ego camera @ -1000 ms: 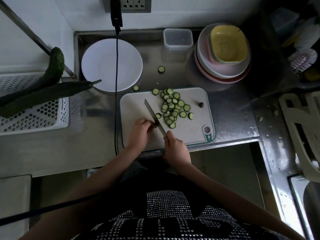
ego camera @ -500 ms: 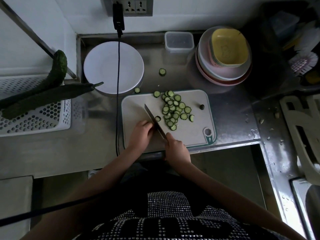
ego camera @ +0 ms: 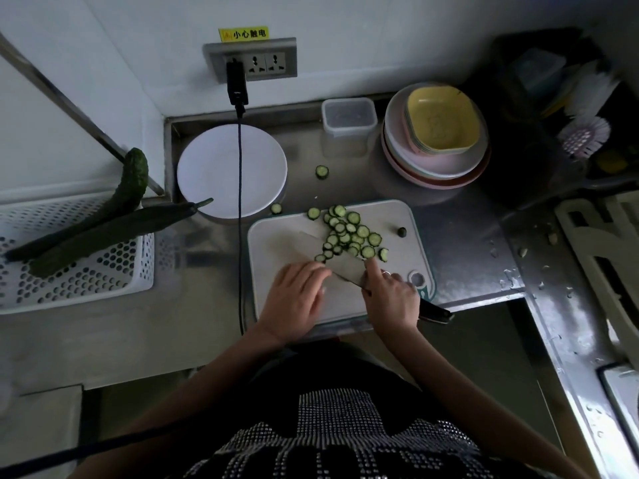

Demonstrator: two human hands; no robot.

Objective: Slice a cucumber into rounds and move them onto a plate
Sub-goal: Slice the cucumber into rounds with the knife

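Counter [ego camera: 460,233] beyond and right of the hands: brushed stainless steel, dull sheen, beaded with water drops to the right of the right hand [ego camera: 392,299]. Cutting board [ego camera: 276,236] under both hands: smooth matt plastic, pale. Knife [ego camera: 345,267] between the hands: flat metal blade, dark glossy handle. Cucumber rounds [ego camera: 349,233] just beyond the fingers: moist pale flesh, dark rind. Plate [ego camera: 231,171] beyond the left hand [ego camera: 294,300]: smooth white, faintly glossy. Basket [ego camera: 76,271] far left of the left hand: perforated white plastic, carrying whole cucumbers [ego camera: 114,226] with bumpy, rough skin. Container [ego camera: 349,117] farther back: translucent plastic.
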